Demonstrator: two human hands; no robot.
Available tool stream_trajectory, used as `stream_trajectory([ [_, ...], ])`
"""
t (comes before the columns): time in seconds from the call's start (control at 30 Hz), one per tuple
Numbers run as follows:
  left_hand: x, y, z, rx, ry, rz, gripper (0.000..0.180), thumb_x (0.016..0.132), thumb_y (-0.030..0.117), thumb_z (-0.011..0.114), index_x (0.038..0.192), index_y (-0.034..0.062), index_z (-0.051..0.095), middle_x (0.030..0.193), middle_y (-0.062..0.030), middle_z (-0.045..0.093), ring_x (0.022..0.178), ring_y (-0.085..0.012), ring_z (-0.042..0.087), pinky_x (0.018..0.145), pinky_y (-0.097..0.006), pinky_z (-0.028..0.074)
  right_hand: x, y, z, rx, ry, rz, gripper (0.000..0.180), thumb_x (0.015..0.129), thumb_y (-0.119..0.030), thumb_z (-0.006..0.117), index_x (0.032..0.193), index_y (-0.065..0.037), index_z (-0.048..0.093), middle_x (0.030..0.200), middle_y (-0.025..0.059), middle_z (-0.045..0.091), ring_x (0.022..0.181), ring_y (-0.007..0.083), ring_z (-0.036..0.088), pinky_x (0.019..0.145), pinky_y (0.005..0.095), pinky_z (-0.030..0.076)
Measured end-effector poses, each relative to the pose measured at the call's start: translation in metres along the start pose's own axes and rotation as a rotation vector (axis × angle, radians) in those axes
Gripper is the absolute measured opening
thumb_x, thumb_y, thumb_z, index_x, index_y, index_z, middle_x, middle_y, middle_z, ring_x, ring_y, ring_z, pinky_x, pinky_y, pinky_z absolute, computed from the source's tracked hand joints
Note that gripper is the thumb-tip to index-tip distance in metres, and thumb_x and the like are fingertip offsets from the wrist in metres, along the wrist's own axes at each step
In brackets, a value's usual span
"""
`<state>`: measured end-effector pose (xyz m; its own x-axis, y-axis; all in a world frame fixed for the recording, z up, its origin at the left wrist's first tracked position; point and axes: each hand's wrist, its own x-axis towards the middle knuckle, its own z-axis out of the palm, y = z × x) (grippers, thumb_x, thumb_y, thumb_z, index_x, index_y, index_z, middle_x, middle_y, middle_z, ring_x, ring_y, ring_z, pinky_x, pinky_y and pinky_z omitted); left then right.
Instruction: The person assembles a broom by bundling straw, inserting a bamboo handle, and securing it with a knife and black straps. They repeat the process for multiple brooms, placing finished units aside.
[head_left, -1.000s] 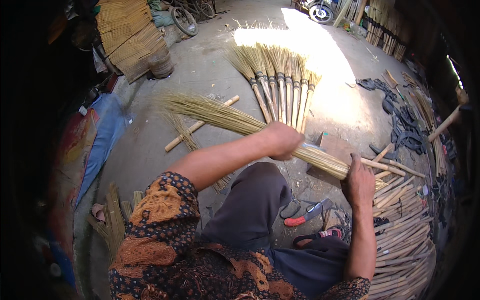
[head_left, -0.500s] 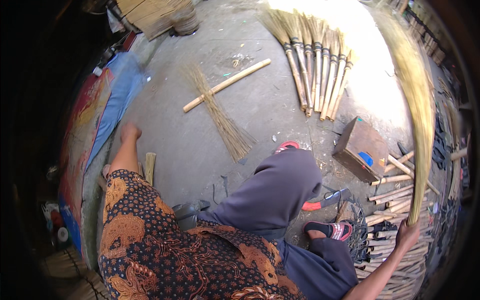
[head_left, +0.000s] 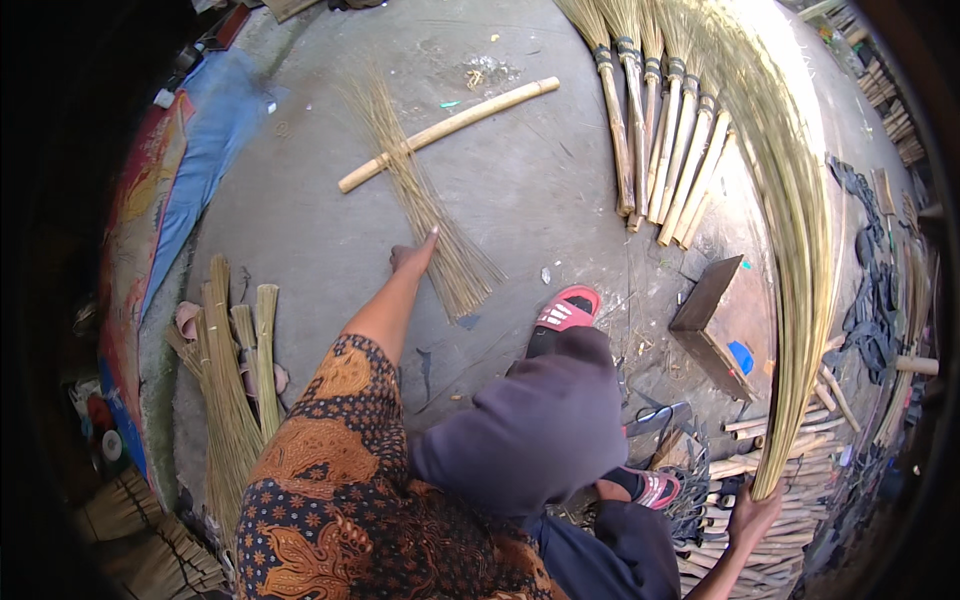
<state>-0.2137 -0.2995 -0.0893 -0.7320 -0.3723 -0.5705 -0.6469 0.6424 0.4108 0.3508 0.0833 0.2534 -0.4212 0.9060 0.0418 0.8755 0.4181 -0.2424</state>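
Observation:
My right hand [head_left: 754, 512], at the lower right, is closed round the bound-looking lower end of a long sheaf of thin yellowish broom bristles [head_left: 800, 330]. The sheaf rises and curves up toward the back. On the floor in front of me lies a loose bundle of thin brown sticks [head_left: 428, 215], crossing over a bamboo pole [head_left: 480, 122]. My left hand [head_left: 412, 258] reaches to the near left edge of that bundle, a finger stretched out against the sticks. Its other fingers are partly hidden.
Several finished brooms [head_left: 640, 120] lie fanned out at the back. A brown wooden box [head_left: 728, 325] stands right of my sandalled foot [head_left: 566, 312]. Cut bamboo handles [head_left: 760, 540] are piled at lower right. More stick bundles [head_left: 225, 370] lie left, near a blue cloth [head_left: 205, 140].
My left hand has swung right and forward from the left side to the stick bundle. My right hand, still holding the sheaf, sits lower and further left in view.

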Motion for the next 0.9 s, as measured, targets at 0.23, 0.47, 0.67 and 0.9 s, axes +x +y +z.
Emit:
stream_trajectory([
  [0.23, 0.013, 0.085, 0.066, 0.065, 0.167, -0.038, 0.086, 0.090, 0.049, 0.073, 0.145, -0.0080, 0.039, 0.131, -0.0285, 0.061, 0.125, -0.0390, 0.061, 0.110, -0.050, 0.048, 0.015, -0.016, 0.042, 0.037, -0.196, 0.102, 0.024, 0.081, -0.003, 0.065, 0.101, 0.006, 0.057, 0.081, 0.0200, 0.062, 0.073, 0.0284, 0.055, 0.075, 0.0439, 0.050],
  [0.47, -0.016, 0.159, 0.102, -0.352, 0.123, 0.313, 0.040, 0.106, 0.022, 0.045, 0.132, -0.0079, 0.046, 0.121, -0.0334, 0.064, 0.116, -0.0462, 0.064, 0.100, -0.051, 0.048, 0.061, -0.019, 0.088, 0.123, -0.309, 0.078, 0.026, 0.078, -0.001, 0.064, 0.102, 0.005, 0.058, 0.079, 0.0175, 0.060, 0.073, 0.0284, 0.056, 0.076, 0.0414, 0.051],
  [0.67, -0.040, 0.233, 0.165, -0.588, -0.146, 0.281, 0.042, 0.108, 0.030, 0.047, 0.129, -0.0067, 0.048, 0.117, -0.0281, 0.065, 0.110, -0.0402, 0.065, 0.098, -0.050, 0.050, 0.096, -0.070, 0.151, 0.319, -0.454, 0.090, 0.020, 0.080, -0.002, 0.068, 0.098, 0.001, 0.060, 0.079, 0.0081, 0.062, 0.070, 0.0185, 0.056, 0.069, 0.0345, 0.050],
  [0.9, -0.101, 0.214, 0.188, -0.364, -0.161, 0.530, 0.084, 0.100, 0.049, 0.065, 0.159, 0.0015, 0.030, 0.145, -0.0206, 0.052, 0.133, -0.0309, 0.055, 0.113, -0.043, 0.044, 0.111, -0.157, 0.220, 0.502, -0.865, 0.122, 0.020, 0.079, -0.007, 0.074, 0.095, -0.002, 0.063, 0.078, 0.0058, 0.064, 0.071, 0.0140, 0.060, 0.066, 0.0331, 0.051],
])
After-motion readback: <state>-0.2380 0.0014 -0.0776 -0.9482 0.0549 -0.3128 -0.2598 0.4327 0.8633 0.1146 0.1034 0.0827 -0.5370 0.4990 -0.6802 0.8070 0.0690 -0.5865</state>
